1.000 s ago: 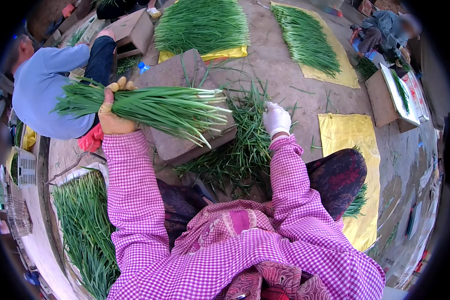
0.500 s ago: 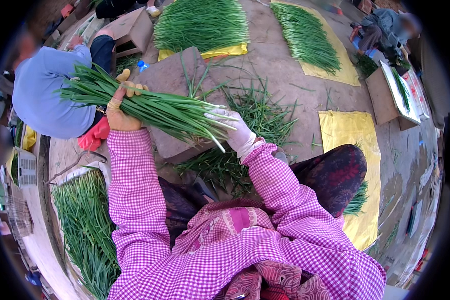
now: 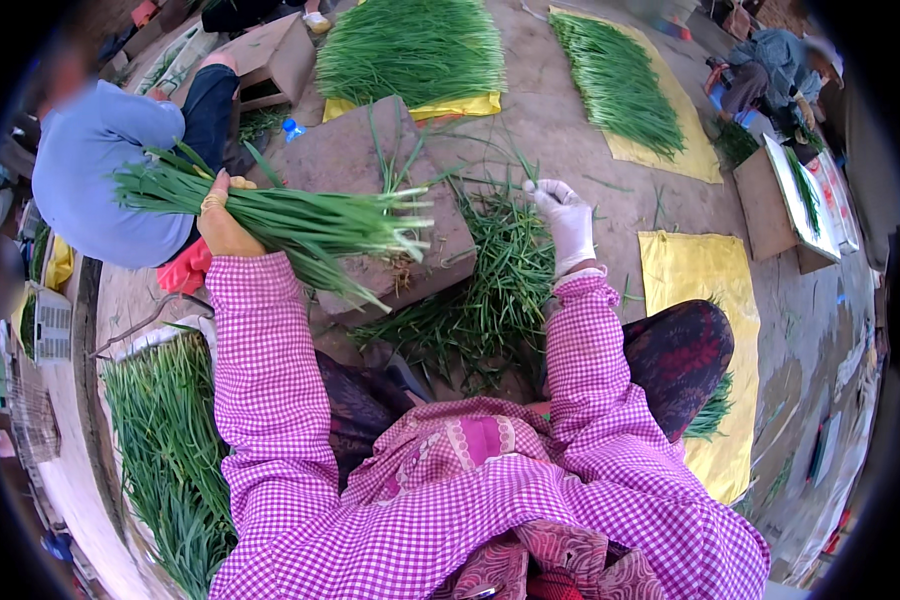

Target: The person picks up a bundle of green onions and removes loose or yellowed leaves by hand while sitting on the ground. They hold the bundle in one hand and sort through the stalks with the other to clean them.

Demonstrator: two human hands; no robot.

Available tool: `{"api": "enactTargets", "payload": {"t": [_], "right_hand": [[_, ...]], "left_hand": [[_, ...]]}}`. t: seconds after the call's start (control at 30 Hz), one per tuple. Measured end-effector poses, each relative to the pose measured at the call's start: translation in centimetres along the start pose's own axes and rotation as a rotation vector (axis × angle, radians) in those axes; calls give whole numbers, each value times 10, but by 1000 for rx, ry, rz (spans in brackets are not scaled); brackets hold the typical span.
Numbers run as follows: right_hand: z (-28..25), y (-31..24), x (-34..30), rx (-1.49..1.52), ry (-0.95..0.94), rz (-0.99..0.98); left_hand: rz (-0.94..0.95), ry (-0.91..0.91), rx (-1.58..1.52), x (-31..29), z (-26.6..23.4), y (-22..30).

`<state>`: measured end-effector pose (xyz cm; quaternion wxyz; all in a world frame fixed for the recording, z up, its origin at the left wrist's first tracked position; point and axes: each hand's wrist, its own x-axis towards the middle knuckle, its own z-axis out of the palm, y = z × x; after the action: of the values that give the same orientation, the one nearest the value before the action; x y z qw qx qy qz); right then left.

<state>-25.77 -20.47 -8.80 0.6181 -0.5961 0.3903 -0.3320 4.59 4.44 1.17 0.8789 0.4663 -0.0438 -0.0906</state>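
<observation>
My left hand [image 3: 232,218], with pale coverings on its fingers, is closed round a thick bunch of garlic chives [image 3: 315,218]. The green leaves point left and the white stem ends point right, over a low brown block [image 3: 345,150]. My right hand [image 3: 567,225], in a white glove, is apart from the bunch. Its fingertips are pinched on what looks like a thin chive leaf [image 3: 522,160]. Below it, a tangled heap of loose chive leaves [image 3: 505,285] lies on the ground beside the block.
Chives are laid out on yellow sheets [image 3: 705,275] at the back and right. A chive-filled container [image 3: 165,450] stands at my left. A person in a blue top [image 3: 105,180] sits close on the left; another person [image 3: 770,75] works at the far right beside a tilted board [image 3: 765,195].
My right hand has left the stem ends and moved right and up, over the loose leaves. The bunch in my left hand has shifted slightly left and lies more level.
</observation>
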Motion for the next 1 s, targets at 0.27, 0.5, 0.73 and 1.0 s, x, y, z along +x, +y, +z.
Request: {"api": "enactTargets", "payload": {"t": [0.27,0.5,0.73,1.0], "right_hand": [[55,-52,-48,227,-554,-36],[116,-29,-62,-25,-431,122],[96,-29,-62,739,-498,45],[11,8,-8,-309,-115,-90]], "left_hand": [[-3,55,-40,3,-8,-5],[-160,-6,-76,-9,6,-25],[-95,48,-13,-5,-5,-24],[-138,160,-188,20,-36,1]]}}
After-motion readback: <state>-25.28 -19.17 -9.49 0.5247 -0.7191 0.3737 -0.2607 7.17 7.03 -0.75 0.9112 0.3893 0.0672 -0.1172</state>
